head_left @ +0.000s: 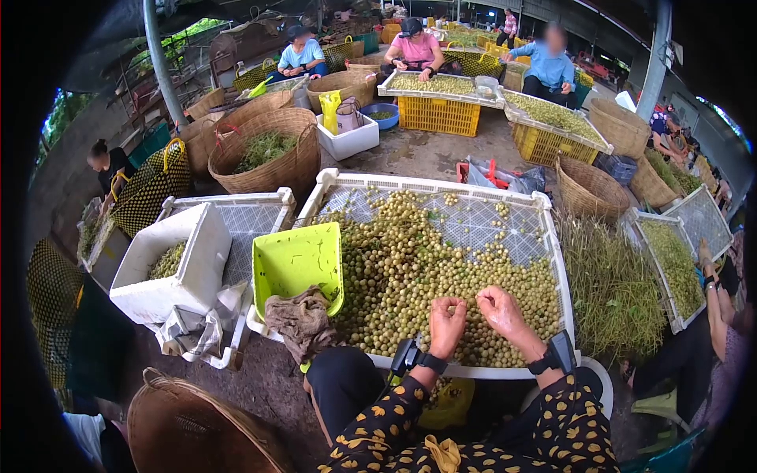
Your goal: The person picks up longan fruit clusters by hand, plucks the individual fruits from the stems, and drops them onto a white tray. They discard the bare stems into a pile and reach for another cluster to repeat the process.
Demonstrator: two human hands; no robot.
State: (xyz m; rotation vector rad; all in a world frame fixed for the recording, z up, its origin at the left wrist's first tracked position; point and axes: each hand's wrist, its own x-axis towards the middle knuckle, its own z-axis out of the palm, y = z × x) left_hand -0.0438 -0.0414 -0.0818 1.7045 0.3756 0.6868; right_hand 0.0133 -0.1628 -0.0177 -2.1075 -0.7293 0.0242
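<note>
A large white mesh tray (561,292) lies in front of me, heaped with small round yellow-green fruits (394,276). Over its near part, my left hand (447,323) is closed, fingertips pinched together above the fruits. Just right of it, my right hand (502,310) is also closed, its fingers curled towards the left one. The two hands are close but apart. Anything between the fingertips is too small to make out. A bright green plastic scoop (298,260) rests on the tray's left side, with a crumpled brown cloth (302,322) against its near edge.
Left stand a white foam box (206,260) and a wicker basket (292,162). Another basket (197,430) is below left. Cut stems (611,292) lie right of the tray. Several people sit at other trays (552,118) behind; a co-worker's arm (715,303) shows at far right.
</note>
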